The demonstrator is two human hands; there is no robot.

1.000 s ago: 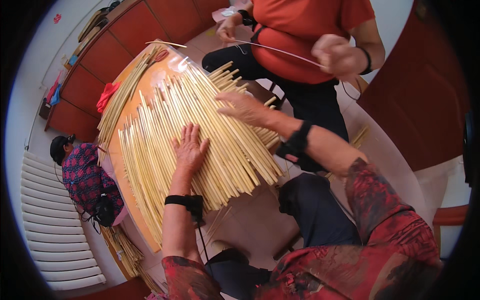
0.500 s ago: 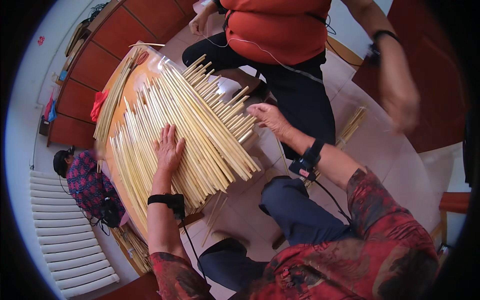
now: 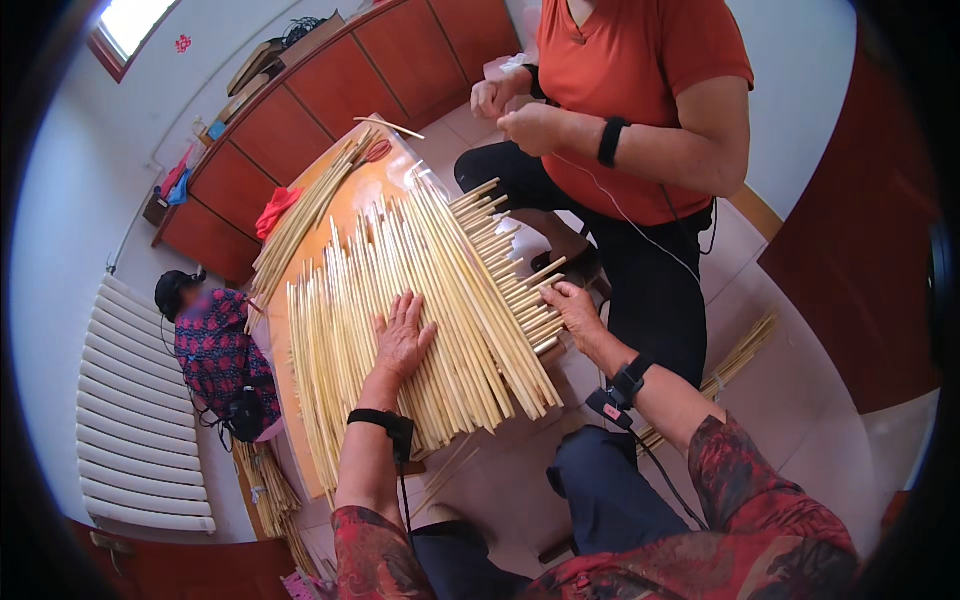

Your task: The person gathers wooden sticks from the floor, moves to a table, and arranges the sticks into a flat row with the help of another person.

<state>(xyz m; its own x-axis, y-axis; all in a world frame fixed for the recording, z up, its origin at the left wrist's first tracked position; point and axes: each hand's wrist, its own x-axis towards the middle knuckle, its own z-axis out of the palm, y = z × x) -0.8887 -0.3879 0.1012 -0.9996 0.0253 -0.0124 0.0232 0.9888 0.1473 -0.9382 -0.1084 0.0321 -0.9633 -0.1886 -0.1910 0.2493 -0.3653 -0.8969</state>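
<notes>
Pale yellow stalks (image 3: pixel 450 310) lie side by side in a wide layer on the table, with a second set of stalk ends (image 3: pixel 505 255) jutting out at its right edge. My left hand (image 3: pixel 405 338) rests flat on the layer, fingers spread. At the right edge, my right hand (image 3: pixel 577 312) has its fingers closed around the tip of one jutting stalk; the fingertips partly cover it. Across the table a co-worker in an orange-red top holds both hands (image 3: pixel 520 115) up before the body, with a thin pale thread (image 3: pixel 615 200) trailing down from them.
The orange table (image 3: pixel 288 400) carries a loose stalk bundle (image 3: pixel 310 215), a red cloth (image 3: pixel 277 212) and red-handled scissors (image 3: pixel 378 150). More bundles (image 3: pixel 268 490) lie on the floor at left, others (image 3: pixel 740 350) at right. Another person (image 3: pixel 225 350) sits by the white radiator (image 3: pixel 140 410).
My view has shifted, so the scene sits lower and further right. The co-worker's swinging arm has come back in, bringing both hands together. My left hand still lies on the stalks.
</notes>
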